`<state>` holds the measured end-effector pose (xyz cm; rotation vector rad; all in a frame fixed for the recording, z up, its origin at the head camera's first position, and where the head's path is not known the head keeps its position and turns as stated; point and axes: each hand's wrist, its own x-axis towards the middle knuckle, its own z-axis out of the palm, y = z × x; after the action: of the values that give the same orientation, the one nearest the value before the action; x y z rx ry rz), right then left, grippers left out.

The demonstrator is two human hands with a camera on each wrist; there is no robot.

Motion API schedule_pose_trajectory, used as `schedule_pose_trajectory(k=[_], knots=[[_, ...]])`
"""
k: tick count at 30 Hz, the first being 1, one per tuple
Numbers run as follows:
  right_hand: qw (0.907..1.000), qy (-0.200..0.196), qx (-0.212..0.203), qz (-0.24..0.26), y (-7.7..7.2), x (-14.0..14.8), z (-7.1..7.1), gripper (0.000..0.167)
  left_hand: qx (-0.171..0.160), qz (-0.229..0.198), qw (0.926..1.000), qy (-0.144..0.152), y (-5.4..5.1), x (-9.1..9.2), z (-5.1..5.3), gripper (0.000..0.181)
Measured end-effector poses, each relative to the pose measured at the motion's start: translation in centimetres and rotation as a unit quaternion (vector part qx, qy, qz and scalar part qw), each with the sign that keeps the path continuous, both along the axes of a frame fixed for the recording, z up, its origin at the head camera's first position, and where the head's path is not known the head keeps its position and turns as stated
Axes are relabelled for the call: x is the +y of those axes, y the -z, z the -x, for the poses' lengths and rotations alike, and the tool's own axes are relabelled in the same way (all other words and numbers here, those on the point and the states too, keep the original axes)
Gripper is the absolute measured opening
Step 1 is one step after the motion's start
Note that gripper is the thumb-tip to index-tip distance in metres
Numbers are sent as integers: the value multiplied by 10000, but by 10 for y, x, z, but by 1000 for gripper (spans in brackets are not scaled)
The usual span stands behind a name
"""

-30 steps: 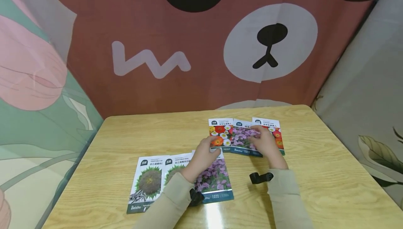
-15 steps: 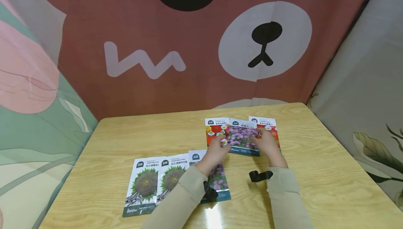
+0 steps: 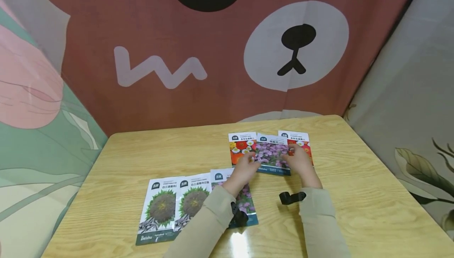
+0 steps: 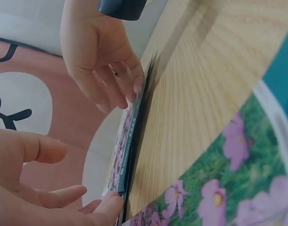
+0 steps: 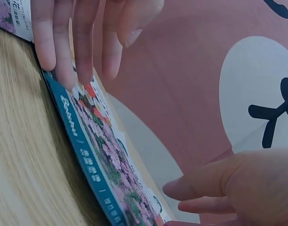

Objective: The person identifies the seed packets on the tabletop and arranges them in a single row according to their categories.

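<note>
A purple-flower seed packet [image 3: 272, 156] lies in the back row, overlapping a poppy seed packet [image 3: 239, 149] on its left and a second poppy seed packet [image 3: 307, 148] on its right. My left hand [image 3: 242, 172] rests at the left poppy packet, its fingertips on the packets' lower left edge and its thumb held apart. At the right side of the row is my right hand [image 3: 304, 166], fingers loosely bent against the packets. In the left wrist view, the purple-flower packet [image 4: 123, 150] lies between both hands. Neither hand pinches anything.
A nearer row holds a sunflower seed packet [image 3: 161, 209], another sunflower seed packet [image 3: 194, 200] and a purple-flower packet [image 3: 247, 202] partly under my left forearm. All lie on a wooden table [image 3: 358, 195]. A printed bear curtain [image 3: 213, 108] hangs behind its far edge.
My left hand has moved right and slightly up, from over the nearer purple-flower packet towards the back row. My right hand has stayed at the row's right side. The view has shifted slightly.
</note>
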<state>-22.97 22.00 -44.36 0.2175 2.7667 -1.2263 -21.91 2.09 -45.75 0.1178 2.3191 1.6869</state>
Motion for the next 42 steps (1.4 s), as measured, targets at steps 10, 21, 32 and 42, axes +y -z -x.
schedule_pose_trajectory(k=[10,21,32,42], knots=[[9996,247,46,125,3,5,2,56,-118,-497,9983,-284,4,-2,-1,52],[9991,-235,20,345,-2,10,-3,62,-336,-1385,9891,-381,8,-4,-4,48],[9969,-598,-83,508,-5,5,-7,57,-432,-1246,9903,-428,13,-15,-19,31],[9946,-583,-45,854,-6,7,-9,56,-769,-1466,9860,223,12,-26,-37,28]])
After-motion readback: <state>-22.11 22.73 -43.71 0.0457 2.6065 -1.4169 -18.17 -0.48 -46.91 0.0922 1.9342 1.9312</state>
